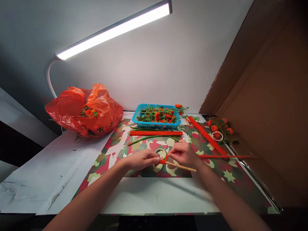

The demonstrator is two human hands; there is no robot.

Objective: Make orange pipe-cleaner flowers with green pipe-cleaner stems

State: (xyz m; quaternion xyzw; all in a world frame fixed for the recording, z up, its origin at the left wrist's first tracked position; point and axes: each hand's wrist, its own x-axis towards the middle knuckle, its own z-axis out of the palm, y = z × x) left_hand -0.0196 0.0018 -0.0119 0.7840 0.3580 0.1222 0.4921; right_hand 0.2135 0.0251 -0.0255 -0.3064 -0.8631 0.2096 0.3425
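My left hand (146,158) pinches the end of a thin wooden stick (184,167), where an orange pipe cleaner (163,161) is wound round it in several turns. With thumb and fingers closed, my right hand (182,152) grips the loose part of that pipe cleaner just above the stick. Its long tail (231,157) runs out to the right beyond my wrist. Behind my hands a roll of tape (160,150) lies on the camouflage-patterned cover. Farther back are a bundle of orange pipe cleaners (156,133) and some green ones (144,139).
A blue basket (156,124) of orange flowers with green stems stands at the back. Left of it sits a red plastic bag (103,109) with more. Another orange bundle (204,134) and a white ring (217,136) lie right, near a cardboard wall (262,96). A lamp (115,30) hangs above.
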